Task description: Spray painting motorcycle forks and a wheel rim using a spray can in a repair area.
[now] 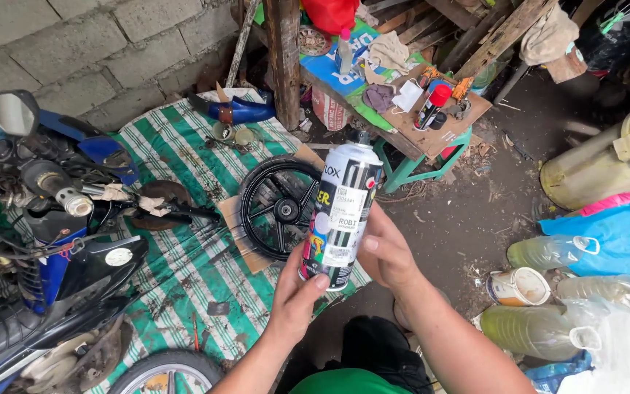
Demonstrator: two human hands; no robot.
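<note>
Glossy cylindrical spray can [341, 213], base hidden behind left hand [294, 298], side behind right hand [386, 252]. Both hands clamped on it. Below, black spoked wheel [280, 208], partly blocked.

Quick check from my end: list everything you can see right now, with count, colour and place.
spray can: one, white and black with coloured label, held up at centre
wheel rim: one, black, lying on cardboard on the tarp
tarp: one, green and white striped, on the ground at left
motorcycle: one, blue and black, partly stripped, far left
tyre: one, black, bottom edge
stool: one, green, under a board of clutter at top centre
red-capped can: one, on that board
plastic bottles: several, clear with yellowish liquid, right
paint tin: one, open, dirty white, right
drum: one, yellowish, lying at right
left hand: grips the can's base
right hand: holds the can's side
</note>
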